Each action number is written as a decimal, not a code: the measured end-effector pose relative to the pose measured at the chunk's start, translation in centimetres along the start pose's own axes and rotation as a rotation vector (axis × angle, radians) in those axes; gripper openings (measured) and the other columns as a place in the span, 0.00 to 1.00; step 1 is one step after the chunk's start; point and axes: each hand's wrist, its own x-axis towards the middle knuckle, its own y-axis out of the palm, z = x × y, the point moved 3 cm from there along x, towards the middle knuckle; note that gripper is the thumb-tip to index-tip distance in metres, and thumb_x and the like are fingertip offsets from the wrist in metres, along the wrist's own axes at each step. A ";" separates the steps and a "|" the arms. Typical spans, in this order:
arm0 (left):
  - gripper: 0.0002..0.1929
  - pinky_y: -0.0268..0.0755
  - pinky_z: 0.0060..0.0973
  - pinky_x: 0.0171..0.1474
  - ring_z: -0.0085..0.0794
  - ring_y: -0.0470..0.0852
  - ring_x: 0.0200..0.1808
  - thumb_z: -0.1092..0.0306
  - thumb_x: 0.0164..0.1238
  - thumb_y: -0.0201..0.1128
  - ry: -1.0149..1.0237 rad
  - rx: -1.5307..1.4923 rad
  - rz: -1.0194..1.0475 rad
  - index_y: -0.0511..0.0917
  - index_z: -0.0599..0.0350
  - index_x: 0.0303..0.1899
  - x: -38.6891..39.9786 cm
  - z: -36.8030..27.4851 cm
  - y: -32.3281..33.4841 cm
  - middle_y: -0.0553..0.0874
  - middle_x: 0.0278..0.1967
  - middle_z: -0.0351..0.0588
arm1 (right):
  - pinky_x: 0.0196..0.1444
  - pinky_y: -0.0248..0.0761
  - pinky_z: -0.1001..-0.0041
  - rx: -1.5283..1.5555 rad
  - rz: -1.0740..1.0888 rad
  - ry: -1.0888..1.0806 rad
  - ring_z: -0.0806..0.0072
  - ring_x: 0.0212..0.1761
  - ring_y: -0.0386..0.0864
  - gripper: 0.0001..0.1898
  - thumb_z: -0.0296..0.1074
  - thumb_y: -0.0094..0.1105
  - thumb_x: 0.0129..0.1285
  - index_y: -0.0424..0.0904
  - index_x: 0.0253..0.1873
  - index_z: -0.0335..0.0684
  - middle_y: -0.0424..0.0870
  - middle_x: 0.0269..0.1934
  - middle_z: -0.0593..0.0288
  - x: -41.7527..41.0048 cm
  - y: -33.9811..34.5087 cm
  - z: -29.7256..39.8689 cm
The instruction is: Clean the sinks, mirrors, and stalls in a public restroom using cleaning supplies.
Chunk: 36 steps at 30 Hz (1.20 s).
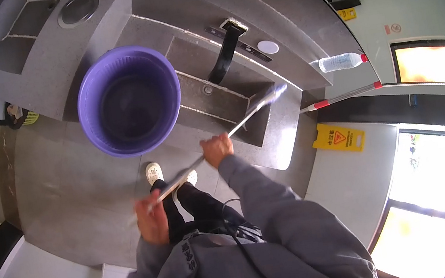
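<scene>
A thin pale pole (186, 173) slants across in front of my body, and both hands are on it. My left hand (151, 220) grips its lower end, blurred. Farther up, my right hand (218, 150) is closed around the shaft. The pole's whitish head (275, 94) is blurred, so its kind cannot be told; it appears over the right end of a grey stone sink basin (261, 122). A large purple plastic tub (172, 99) stands at the basin's left part, with its inside dark. A black faucet (225, 58) reaches out over the basin.
A clear plastic bottle (339, 62) with a red cap rests on the ledge at right. Near it slants a red-and-silver pole (340, 97). A yellow caution sign (340, 138) is against the wall. A second basin (24, 33) lies at upper left, and a yellow basket (30, 117) below it.
</scene>
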 end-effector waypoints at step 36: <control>0.21 0.57 0.39 0.66 0.37 0.75 0.53 0.48 0.74 0.46 -0.182 -0.435 0.099 0.75 0.57 0.32 -5.2 -3.4 -4.9 0.81 0.36 0.48 | 0.43 0.63 0.65 0.023 -0.093 -0.067 0.71 0.30 0.78 0.04 0.36 0.52 0.52 0.77 0.30 0.51 0.78 0.21 0.66 -6.3 -1.3 5.0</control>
